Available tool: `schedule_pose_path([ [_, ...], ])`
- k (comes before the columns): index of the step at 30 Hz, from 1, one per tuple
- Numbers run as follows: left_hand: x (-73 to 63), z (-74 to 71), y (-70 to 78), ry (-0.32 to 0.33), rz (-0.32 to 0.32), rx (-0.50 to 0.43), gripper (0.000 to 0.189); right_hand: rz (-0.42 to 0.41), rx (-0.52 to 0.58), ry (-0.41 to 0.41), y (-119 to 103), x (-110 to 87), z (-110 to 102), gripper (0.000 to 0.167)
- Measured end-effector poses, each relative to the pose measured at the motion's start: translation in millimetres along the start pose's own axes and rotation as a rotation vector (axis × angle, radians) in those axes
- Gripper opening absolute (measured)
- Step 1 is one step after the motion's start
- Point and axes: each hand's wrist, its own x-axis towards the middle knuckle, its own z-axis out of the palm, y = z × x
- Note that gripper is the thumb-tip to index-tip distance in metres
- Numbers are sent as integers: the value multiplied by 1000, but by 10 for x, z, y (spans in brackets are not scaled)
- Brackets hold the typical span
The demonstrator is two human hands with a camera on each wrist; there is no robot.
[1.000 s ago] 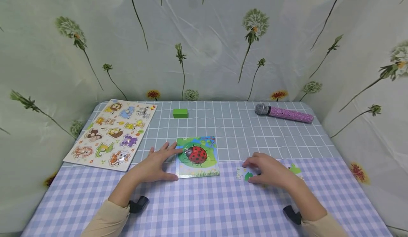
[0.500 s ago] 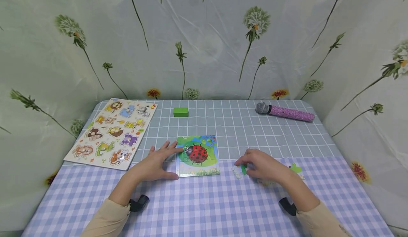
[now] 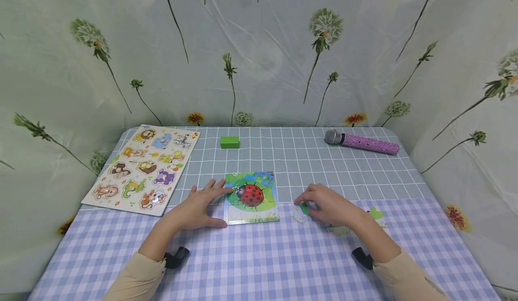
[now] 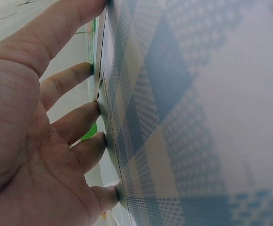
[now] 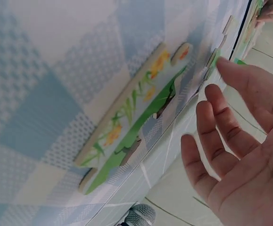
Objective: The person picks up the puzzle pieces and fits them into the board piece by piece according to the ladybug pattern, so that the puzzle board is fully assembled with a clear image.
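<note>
In the head view, a ladybug jigsaw puzzle (image 3: 252, 204) lies flat in front of me. My left hand (image 3: 198, 208) rests at its left side, fingers spread, thumb at the lower left corner and a fingertip over the picture. To the right of the puzzle, my right hand (image 3: 329, 205) holds a white and green puzzle piece (image 3: 297, 214) between thumb and fingers, low at the cloth. Under the right wrist lies another puzzle piece (image 5: 131, 120), with grass and orange flowers. A green puzzle piece (image 3: 376, 214) sits farther right, partly hidden by the forearm.
An animal peg puzzle board (image 3: 141, 170) lies at the back left. Near the back edge stand a green block (image 3: 229, 142) and a purple glittery microphone (image 3: 362, 142). A checkered cloth (image 3: 251, 265) covers the table's front, with a flowered curtain (image 3: 267, 67) behind.
My right hand has moved left with the white and green puzzle piece, nearer the ladybug puzzle, baring more of the piece under the wrist. The left hand has stayed in place.
</note>
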Motion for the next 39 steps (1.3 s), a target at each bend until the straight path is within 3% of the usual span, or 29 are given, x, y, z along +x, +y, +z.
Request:
schedule_pose_path([
  [4, 1, -4, -1, -3, -1, -3, 92, 47, -14, 16, -29, -63, -1, 31],
  [13, 2, 3, -10, -3, 3, -4, 92, 106, -50, 16, -88, -129, 50, 46],
  [32, -9, 38, -54, -13, -11, -27, 93, 70, -10, -9, -114, -65, 93, 42],
  [39, -1, 31, -48, -11, -7, -19, 93, 108, -38, -23, -122, -65, 64, 49],
])
